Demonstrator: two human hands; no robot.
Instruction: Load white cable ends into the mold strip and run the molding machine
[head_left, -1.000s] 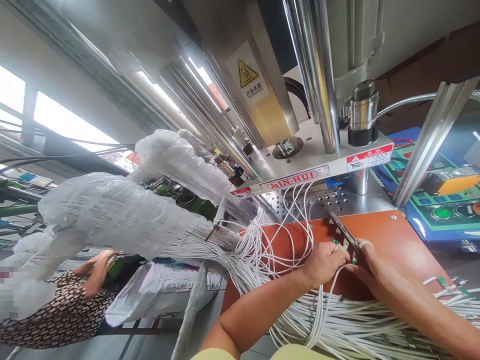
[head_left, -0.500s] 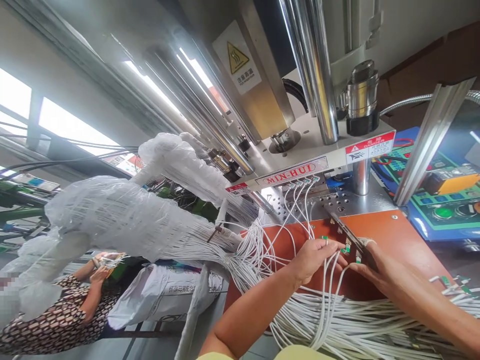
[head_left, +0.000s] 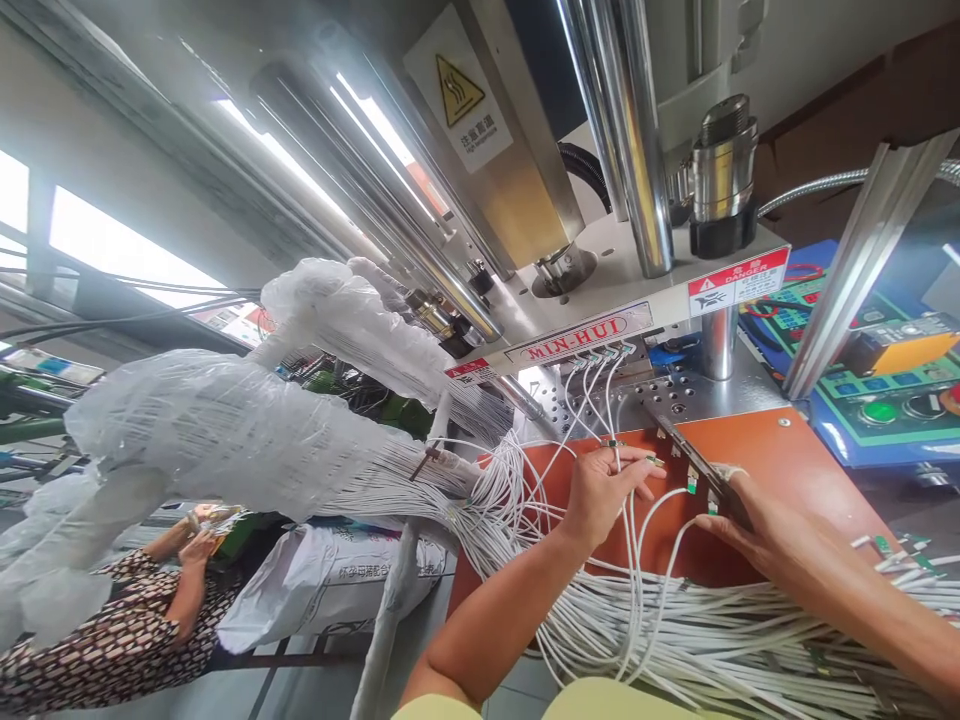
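My left hand [head_left: 604,490] is closed on white cables [head_left: 636,535], whose small connector ends stick out around its fingers. It is a short way left of a dark metal bar [head_left: 686,450], apart from it. My right hand [head_left: 742,515] grips the near end of this bar, thumb below, and holds it tilted over the orange-brown work surface [head_left: 787,460]. Small green-and-metal connectors [head_left: 692,488] sit along the bar's left side, near my right thumb. From there a white cable curves down toward the large bundle of white cables [head_left: 675,630] beneath my hands.
Ahead stands a press [head_left: 577,335], with several cable ends in its opening. At right is a blue control panel [head_left: 847,400]. Plastic-wrapped cables [head_left: 225,430] hang over a wrapped rack on the left. Farther left, another person's hands [head_left: 199,540] hold small parts.
My left hand has moved left and slightly up, away from the bar, carrying cable ends with it. My right hand still holds the bar in nearly the same place. The view has shifted slightly.
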